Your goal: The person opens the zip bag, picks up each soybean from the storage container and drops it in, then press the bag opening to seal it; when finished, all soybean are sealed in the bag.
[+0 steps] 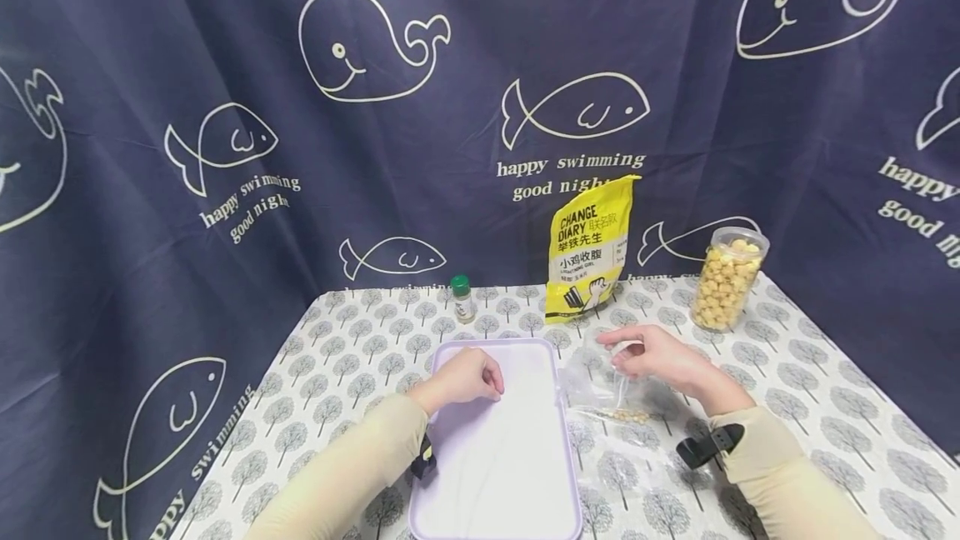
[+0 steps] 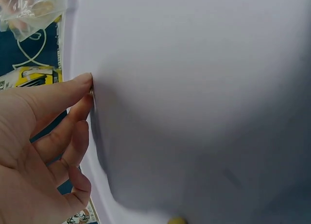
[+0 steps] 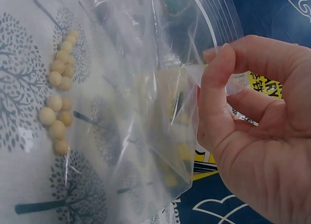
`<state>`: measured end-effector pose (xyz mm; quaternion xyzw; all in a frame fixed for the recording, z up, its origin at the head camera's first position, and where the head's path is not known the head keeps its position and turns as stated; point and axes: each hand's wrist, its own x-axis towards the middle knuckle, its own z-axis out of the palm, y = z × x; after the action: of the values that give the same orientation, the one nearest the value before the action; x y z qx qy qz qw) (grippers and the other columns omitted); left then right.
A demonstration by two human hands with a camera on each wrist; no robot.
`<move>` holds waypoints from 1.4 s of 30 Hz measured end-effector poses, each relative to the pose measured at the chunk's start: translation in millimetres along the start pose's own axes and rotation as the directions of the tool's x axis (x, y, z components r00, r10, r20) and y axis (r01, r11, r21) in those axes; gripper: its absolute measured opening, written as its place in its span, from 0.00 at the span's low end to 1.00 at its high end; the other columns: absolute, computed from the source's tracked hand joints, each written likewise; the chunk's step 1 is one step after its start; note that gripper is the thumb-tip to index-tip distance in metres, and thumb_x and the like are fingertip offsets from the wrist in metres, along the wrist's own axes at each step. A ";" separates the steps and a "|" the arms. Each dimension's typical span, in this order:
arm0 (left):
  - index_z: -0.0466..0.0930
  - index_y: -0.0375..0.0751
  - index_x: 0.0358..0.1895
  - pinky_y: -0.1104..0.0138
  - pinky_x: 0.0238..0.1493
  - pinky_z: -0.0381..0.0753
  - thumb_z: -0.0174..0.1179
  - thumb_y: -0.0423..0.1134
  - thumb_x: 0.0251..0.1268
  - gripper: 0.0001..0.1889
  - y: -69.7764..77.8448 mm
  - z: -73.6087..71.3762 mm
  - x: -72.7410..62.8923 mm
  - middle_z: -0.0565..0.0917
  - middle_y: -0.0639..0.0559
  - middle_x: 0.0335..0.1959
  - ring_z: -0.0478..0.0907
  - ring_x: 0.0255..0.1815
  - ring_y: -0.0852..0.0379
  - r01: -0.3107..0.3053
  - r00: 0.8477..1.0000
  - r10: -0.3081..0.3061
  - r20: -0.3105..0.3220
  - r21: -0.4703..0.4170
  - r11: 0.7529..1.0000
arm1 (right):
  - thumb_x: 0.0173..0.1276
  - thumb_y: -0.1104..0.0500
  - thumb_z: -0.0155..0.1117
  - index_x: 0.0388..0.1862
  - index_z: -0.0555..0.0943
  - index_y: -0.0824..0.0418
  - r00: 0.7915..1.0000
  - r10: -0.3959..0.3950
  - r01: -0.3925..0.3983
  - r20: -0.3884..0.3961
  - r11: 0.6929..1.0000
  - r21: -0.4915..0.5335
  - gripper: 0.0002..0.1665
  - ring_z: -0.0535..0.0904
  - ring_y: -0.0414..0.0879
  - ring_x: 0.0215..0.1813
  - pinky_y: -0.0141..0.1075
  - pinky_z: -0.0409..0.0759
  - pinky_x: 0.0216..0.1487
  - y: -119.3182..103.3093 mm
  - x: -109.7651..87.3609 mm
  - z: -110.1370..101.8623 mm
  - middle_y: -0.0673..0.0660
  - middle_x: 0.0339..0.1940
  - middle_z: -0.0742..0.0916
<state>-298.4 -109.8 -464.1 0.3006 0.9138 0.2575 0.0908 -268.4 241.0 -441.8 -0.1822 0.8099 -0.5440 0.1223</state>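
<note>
My right hand (image 1: 660,357) pinches the upper edge of a clear zip bag (image 1: 600,386) between thumb and fingertips, close by the zip strip (image 3: 208,20). Round beige beans (image 3: 58,129) lie low in the bag in two small clusters, as the right wrist view shows. Over the lavender-rimmed white tray (image 1: 502,457) is my left hand (image 1: 465,375). In the left wrist view its thumb and forefinger tips come together, the other fingers curled behind; I cannot tell whether something small sits between them. The hand's shadow falls on the tray.
A yellow snack pouch (image 1: 590,248) stands at the back by the patterned curtain (image 1: 480,107). To its right is a clear jar of pale yellow puffs (image 1: 727,282). A small green-capped bottle (image 1: 462,300) stands behind the tray on the tree-print cloth (image 1: 352,357).
</note>
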 end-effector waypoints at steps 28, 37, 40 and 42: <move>0.91 0.50 0.36 0.75 0.29 0.73 0.76 0.38 0.57 0.05 104.3 16.8 76.1 0.86 0.69 0.29 0.73 0.26 0.69 -0.161 0.972 0.127 -0.199 -0.162 0.974 | 0.56 0.77 0.62 0.66 0.71 0.81 0.998 -0.046 0.044 0.030 0.996 0.071 0.35 0.77 0.39 0.31 0.30 0.76 0.29 -2.9 0.2 3.7 0.65 0.38 0.84; 0.89 0.48 0.47 0.70 0.40 0.79 0.72 0.42 0.64 0.10 72.4 -18.7 52.3 0.87 0.64 0.38 0.79 0.37 0.65 -0.162 0.972 0.115 -0.206 -0.229 0.960 | 0.58 0.74 0.65 0.67 0.70 0.80 1.000 -0.002 0.001 0.013 1.000 0.019 0.36 0.81 0.42 0.37 0.31 0.80 0.34 -5.5 0.8 1.8 0.68 0.47 0.85; 0.89 0.48 0.46 0.66 0.43 0.80 0.71 0.43 0.65 0.09 50.9 -37.2 30.1 0.87 0.63 0.39 0.80 0.40 0.63 -0.111 0.980 0.070 -0.186 -0.219 0.969 | 0.59 0.74 0.65 0.67 0.70 0.80 1.000 0.009 -0.010 0.004 1.000 0.007 0.35 0.81 0.42 0.37 0.31 0.80 0.34 -5.4 0.0 -0.2 0.66 0.43 0.85; 0.89 0.47 0.46 0.64 0.44 0.81 0.71 0.43 0.65 0.09 33.3 -44.7 12.9 0.87 0.62 0.40 0.80 0.40 0.61 -0.077 0.985 0.042 -0.164 -0.209 0.975 | 0.60 0.74 0.65 0.67 0.70 0.80 1.000 0.015 -0.015 0.000 1.000 0.003 0.34 0.81 0.42 0.37 0.31 0.80 0.34 -4.6 -0.4 -1.5 0.65 0.41 0.85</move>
<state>-306.4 -97.9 -408.7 0.2948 0.8756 0.3804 0.0417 -267.9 240.8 -437.0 -0.1761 0.8104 -0.5442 0.1265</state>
